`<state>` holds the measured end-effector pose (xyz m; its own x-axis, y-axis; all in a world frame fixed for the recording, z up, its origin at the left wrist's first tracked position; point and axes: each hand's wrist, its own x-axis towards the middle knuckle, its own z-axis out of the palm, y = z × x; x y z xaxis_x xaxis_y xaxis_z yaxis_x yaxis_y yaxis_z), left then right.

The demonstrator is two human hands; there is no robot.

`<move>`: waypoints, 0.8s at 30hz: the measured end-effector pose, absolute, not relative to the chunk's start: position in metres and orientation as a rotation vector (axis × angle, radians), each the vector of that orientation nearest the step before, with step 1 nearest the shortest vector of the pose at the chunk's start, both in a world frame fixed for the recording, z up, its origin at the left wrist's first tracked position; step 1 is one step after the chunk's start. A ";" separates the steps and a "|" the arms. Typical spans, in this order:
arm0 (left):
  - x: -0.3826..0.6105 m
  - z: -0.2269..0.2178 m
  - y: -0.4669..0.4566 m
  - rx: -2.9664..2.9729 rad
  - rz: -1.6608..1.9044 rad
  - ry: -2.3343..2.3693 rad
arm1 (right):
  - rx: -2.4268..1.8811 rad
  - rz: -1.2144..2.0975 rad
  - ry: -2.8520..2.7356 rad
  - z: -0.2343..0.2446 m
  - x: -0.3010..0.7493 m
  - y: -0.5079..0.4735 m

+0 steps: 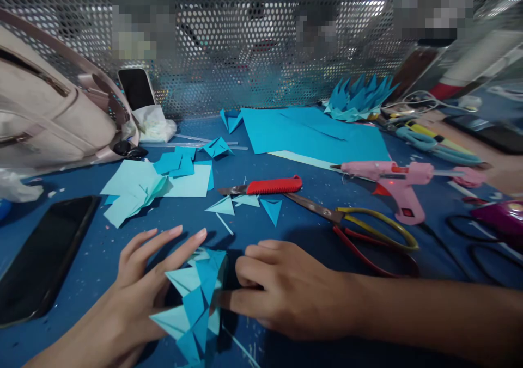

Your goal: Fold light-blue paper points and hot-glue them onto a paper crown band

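Observation:
A spiky piece of folded blue and pale-blue paper [197, 297] stands on the table close to me. My left hand [137, 281] is at its left side, fingers stretched forward and the thumb partly hidden behind the paper points. From the right, my right hand [281, 286] is curled, one finger pressed to the piece's inner side; its thumb is out of sight. Small paper triangles [271, 210] lie just beyond the hands, beside a red-handled craft knife [274, 185]. Scissors [363, 226] with one yellow and one red handle lie beyond my right hand.
A pink glue gun [404, 175] lies at right, its cord trailing forward. Blue paper sheets [310, 131] and a finished-looking spiky paper ring [359, 100] sit by the perforated metal screen [245, 41]. Folded papers [134, 185], a black phone [47, 253] and a pale bag [53, 101] occupy the left.

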<state>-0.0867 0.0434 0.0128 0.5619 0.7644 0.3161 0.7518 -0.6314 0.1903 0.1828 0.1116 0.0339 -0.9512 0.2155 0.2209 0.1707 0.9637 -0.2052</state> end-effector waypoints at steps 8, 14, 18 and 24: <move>-0.082 0.012 0.043 2.829 0.625 1.310 | -0.225 0.249 -2.861 0.035 0.182 0.112; -0.088 0.021 0.047 2.869 0.544 1.161 | -0.206 0.251 -2.855 0.035 0.183 0.111; -0.093 0.019 0.046 2.820 0.490 1.217 | -0.177 0.251 -2.829 0.035 0.182 0.109; -0.093 0.016 0.044 2.783 0.502 1.295 | -0.142 0.256 -2.811 0.036 0.181 0.108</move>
<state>-0.0928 0.0444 0.0158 0.6015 0.7497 0.2758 0.7397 -0.6531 0.1621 0.1815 0.1084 0.0359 -0.9458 0.1258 0.2995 0.0696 0.9790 -0.1915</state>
